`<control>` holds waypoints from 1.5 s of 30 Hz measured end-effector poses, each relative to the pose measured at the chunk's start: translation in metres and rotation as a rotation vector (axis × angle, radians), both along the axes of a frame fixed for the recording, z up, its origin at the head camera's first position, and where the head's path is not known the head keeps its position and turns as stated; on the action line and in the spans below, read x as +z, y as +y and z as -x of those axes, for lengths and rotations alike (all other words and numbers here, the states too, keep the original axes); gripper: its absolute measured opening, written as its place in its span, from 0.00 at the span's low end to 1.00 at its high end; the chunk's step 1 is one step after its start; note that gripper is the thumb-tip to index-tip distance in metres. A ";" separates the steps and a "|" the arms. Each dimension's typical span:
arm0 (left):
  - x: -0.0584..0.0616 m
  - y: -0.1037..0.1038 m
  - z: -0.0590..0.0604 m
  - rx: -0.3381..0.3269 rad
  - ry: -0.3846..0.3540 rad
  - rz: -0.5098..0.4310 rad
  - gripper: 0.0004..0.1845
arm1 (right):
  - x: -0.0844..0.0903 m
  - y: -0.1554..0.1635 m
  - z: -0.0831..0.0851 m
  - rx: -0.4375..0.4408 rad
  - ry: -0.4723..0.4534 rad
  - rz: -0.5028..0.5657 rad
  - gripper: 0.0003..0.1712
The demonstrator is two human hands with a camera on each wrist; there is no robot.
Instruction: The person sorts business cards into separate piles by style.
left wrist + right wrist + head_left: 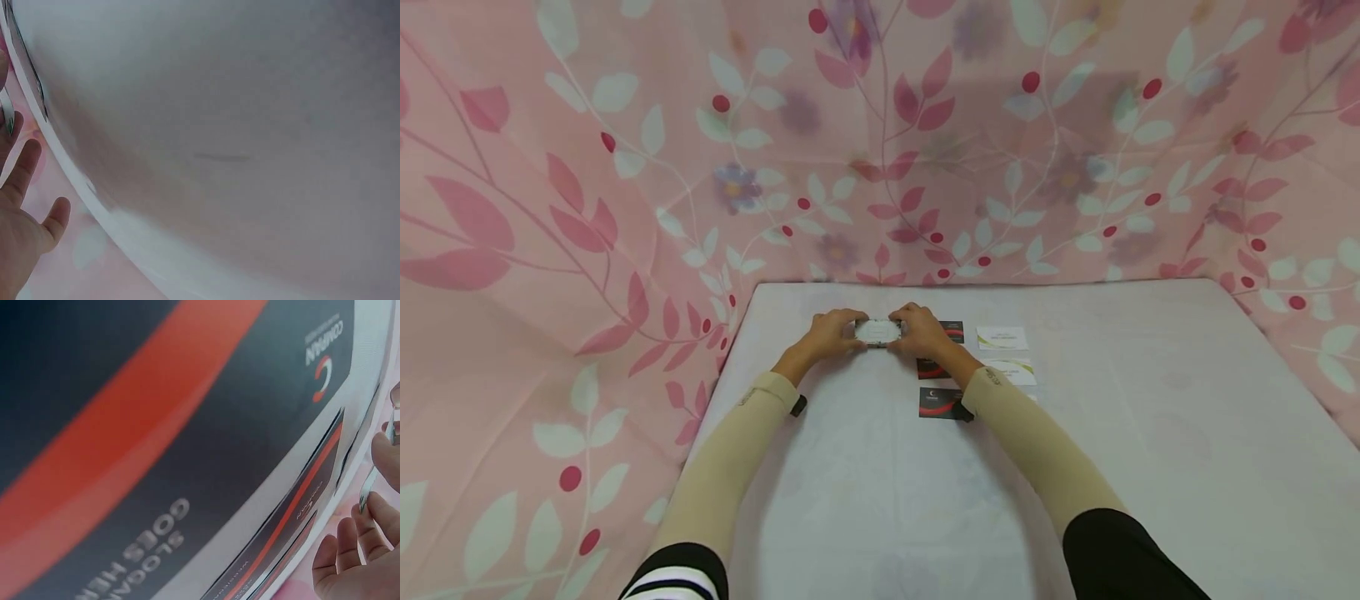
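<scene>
Small white card stack (877,332), flat, far table centre

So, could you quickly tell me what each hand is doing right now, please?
Left hand: grips the left end of the white stack of cards.
Right hand: grips the stack's right end.

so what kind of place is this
Probably a makeshift recording setup: a white table ringed by pink floral cloth, with business cards laid in rows and both hands on a card stack.
</scene>
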State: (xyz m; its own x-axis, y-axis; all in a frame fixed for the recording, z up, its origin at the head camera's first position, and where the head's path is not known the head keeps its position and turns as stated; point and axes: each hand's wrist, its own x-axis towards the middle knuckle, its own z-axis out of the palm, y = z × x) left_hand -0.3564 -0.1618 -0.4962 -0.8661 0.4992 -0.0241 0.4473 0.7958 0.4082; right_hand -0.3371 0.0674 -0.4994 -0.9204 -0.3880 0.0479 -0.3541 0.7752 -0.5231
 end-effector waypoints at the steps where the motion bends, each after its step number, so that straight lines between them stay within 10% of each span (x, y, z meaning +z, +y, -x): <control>1: 0.000 0.001 0.000 0.004 -0.010 0.007 0.31 | -0.001 0.000 0.000 -0.001 -0.004 -0.006 0.36; 18: -0.017 0.004 0.000 0.002 -0.029 0.062 0.28 | -0.017 -0.006 0.003 -0.022 -0.031 -0.138 0.33; 45: -0.006 0.005 0.010 -0.003 -0.097 0.130 0.28 | -0.002 -0.004 0.007 -0.005 -0.094 -0.139 0.35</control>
